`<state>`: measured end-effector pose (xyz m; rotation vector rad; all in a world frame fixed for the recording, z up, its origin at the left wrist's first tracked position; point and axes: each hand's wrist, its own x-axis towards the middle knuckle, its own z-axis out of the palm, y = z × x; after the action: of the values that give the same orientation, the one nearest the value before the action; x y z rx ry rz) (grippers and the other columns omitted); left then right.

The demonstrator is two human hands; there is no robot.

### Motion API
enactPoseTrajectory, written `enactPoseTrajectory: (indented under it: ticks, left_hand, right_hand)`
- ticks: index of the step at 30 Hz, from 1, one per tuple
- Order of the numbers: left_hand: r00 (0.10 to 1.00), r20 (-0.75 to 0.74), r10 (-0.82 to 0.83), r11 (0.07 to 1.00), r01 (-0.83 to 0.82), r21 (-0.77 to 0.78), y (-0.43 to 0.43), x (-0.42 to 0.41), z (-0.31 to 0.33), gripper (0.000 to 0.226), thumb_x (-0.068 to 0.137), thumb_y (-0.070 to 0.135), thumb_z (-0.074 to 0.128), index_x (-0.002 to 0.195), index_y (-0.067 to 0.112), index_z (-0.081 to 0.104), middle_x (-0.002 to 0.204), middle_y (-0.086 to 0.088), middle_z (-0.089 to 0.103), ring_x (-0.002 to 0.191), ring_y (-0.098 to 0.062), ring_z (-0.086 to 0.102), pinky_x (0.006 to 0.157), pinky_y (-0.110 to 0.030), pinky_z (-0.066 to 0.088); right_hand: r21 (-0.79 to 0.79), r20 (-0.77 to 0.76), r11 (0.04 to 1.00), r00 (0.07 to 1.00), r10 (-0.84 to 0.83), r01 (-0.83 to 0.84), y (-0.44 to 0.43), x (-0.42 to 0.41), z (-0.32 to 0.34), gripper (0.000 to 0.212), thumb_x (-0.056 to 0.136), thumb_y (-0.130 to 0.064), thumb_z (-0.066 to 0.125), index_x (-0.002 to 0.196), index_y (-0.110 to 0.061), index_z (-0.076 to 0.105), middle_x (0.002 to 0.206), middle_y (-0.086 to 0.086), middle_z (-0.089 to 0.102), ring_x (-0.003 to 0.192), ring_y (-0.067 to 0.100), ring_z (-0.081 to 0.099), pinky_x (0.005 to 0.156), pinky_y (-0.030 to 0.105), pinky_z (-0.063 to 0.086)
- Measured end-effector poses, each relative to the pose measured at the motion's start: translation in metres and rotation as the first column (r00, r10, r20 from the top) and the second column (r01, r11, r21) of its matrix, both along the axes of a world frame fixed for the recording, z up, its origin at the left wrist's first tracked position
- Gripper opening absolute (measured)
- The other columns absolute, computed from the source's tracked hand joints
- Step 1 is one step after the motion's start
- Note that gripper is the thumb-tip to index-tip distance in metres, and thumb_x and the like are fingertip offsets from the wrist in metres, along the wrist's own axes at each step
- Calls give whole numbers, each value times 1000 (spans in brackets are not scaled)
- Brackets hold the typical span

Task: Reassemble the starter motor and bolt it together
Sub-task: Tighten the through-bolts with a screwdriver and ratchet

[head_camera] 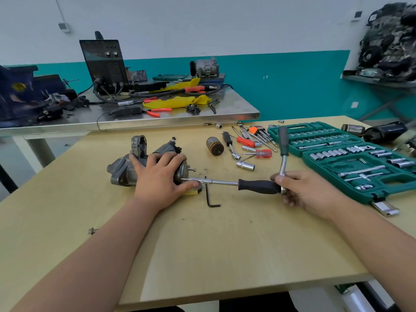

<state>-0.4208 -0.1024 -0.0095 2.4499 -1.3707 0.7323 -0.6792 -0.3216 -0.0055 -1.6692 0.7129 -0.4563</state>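
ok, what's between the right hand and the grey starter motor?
Head view: a black-handled socket driver spans it, chrome shaft meeting the grey starter motor; a black L-shaped hex key lies on the table below.

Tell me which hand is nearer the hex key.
Left. The left hand grips the starter, just left of the hex key; the right hand holds the ratchet, farther right.

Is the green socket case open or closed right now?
Open. The socket case lies spread flat, sockets showing in both halves.
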Motion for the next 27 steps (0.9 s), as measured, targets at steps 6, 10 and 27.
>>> enactPoseTrajectory:
  ticks: [6, 10, 27]
  left_hand:
    - [995, -3, -96, 995, 96, -10, -4, -1, -1, 86, 83, 83, 19, 127, 24, 63, 125, -2, 63, 115, -36, 54, 112, -63, 19]
    - [980, 48, -194, 981, 194, 23, -3, -7, -1, 65, 95, 64, 26, 118, 21, 69, 121, -17, 63, 114, -39, 59, 103, -59, 37]
    - [954, 172, -244, 970, 243, 31, -3, -11, -1, 29, 86, 34, 60, 94, 11, 76, 119, -22, 65, 114, -46, 60, 102, -67, 38]
  right_hand:
    - [-138, -2, 987, 997, 76, -76, 0, -8, -1, 27, 91, -8, 64, 112, -24, 69, 100, -4, 71, 79, 12, 71, 72, 23, 57]
    - [-101, -12, 992, 997, -80, 78, 5, 8, -1, 33, 101, -33, 46, 96, -8, 68, 64, 4, 68, 45, 14, 57, 40, 23, 44]
    - [-176, 79, 984, 997, 22, -8, 4, 5, -1, 16, 97, -15, 55, 96, -15, 70, 64, -1, 65, 53, 17, 63, 47, 23, 48]
